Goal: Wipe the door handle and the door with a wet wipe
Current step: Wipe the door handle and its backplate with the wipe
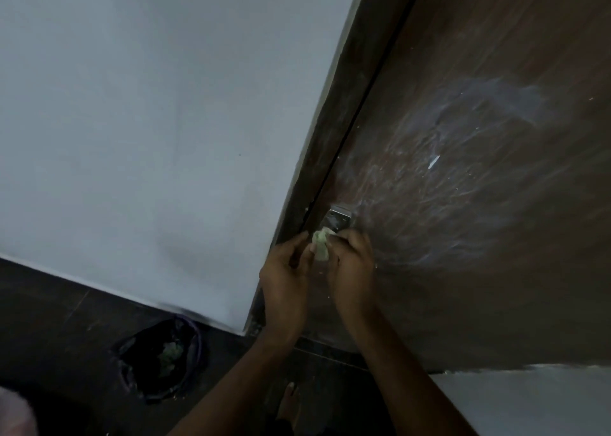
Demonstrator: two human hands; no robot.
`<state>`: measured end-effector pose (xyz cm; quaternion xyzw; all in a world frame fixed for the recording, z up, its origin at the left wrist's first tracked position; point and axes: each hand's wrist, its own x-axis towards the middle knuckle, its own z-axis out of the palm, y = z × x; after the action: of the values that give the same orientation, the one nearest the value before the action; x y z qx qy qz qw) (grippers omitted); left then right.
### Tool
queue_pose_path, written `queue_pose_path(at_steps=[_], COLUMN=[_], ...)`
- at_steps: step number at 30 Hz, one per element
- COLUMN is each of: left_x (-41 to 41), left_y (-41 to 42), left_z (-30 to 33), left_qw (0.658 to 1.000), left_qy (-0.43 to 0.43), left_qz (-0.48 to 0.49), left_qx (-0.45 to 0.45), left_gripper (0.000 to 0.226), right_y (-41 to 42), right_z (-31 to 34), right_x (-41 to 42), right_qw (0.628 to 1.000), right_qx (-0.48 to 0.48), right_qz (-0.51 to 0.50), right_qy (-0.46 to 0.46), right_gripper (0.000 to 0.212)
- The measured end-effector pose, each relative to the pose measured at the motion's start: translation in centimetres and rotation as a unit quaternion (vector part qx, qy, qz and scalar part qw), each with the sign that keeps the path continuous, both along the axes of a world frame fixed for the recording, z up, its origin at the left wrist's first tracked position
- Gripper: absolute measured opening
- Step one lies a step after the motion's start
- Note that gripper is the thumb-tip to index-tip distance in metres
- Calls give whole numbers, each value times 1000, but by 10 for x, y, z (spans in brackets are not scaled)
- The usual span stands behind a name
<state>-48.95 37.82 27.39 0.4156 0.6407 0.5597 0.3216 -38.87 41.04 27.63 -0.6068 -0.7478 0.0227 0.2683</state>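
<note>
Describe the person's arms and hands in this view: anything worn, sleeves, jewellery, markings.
Both forearms are bare up to the frame's bottom edge; no sleeve shows. The left hand and right hand wear no gloves, and no watch, bracelet or ring is visible. The picture is dim and soft, so small marks cannot be ruled out.

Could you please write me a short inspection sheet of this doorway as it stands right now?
Surface: brown door streaked with whitish smears around and above the handle.
Job's things: metal door handle plate near the door's edge; crumpled greenish wet wipe just below it.
Clutter: bin with a dark liner on the floor, holding greenish wads.
Grippers: left hand and right hand both pinch the wipe between them.
Cables: nothing seen.
Surroundings: pale wall left of the dark door frame; dark floor; a bare foot below.
</note>
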Motion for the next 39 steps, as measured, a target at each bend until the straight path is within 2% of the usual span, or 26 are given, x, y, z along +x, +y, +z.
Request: queue_pose_path(at_steps=[2, 4, 5, 7, 10, 12, 14, 15, 17, 19, 21, 22, 25, 28, 30, 34, 36, 39], left_x=[3, 4, 4, 3, 6, 8, 9, 9, 9, 10, 13, 14, 15, 13, 11, 8, 5, 2], left_y=[1, 2, 3, 4, 8, 10, 11, 11, 10, 8, 5, 4, 0, -2, -3, -4, -4, -5], left_z=[2, 1, -1, -3, 0, 2, 3, 2, -3, -6, -7, -8, -10, -14, -14, -11, -10, -11], left_qw=[999, 1000, 1000, 1000, 999, 1000, 1000, 1000, 1000, 999, 996, 994, 992, 993, 993, 994, 995, 997], left_qy=[24, 22, 17, 15, 22, 4, -15, -17, -21, -40, -79, -96, -98, -100, -98, -85, -79, -58], left_qz=[-7, -3, -1, -3, -3, 2, 0, -1, 1, 16, 45, 56, 64, 54, 43, 54, 52, 37], left_qx=[20, 22, 19, 23, 29, 28, 20, 19, 15, -8, -11, -13, -38, -44, -45, -37, -36, -40], left_gripper=[20, 20, 21, 23, 20, 21, 26, 29, 29, 22, 19, 20, 22, 23, 24, 22, 21, 20], right_y=[7, 8, 6, 5, 16, 18, 15, 9, 4, 3, 3, 3, -2, 1, 7, 16, 9, -4], right_z=[2, 2, 0, -2, 0, 8, 10, 10, 4, 0, -5, -3, 4, 10, 13, 16, 16, 12], right_x=[-3, 0, 4, 12, 20, 10, 4, 2, 7, 6, 0, -4, -11, -2, -2, -18, -21, -9], right_qw=[1000, 999, 999, 997, 995, 994, 996, 995, 995, 997, 999, 999, 980, 962, 951, 943, 943, 946], right_qx=[17, -11, -8, -60, -62, -79, -74, -65, -25, -11, 9, 12, 47, 55, 67, 2, 5, 17], right_qz=[10, 32, 37, 46, 58, 49, 48, 52, 60, 40, 36, 42, 81, 102, 123, 108, 108, 141], right_qy=[11, -3, -14, 8, -59, -53, -29, -48, -70, -69, -22, -24, -177, -248, -277, -316, -314, -292], right_gripper=[20, 27, 27, 25, 26, 24, 21, 22, 35, 28, 16, 17, 30, 21, 12, 18, 15, 27])
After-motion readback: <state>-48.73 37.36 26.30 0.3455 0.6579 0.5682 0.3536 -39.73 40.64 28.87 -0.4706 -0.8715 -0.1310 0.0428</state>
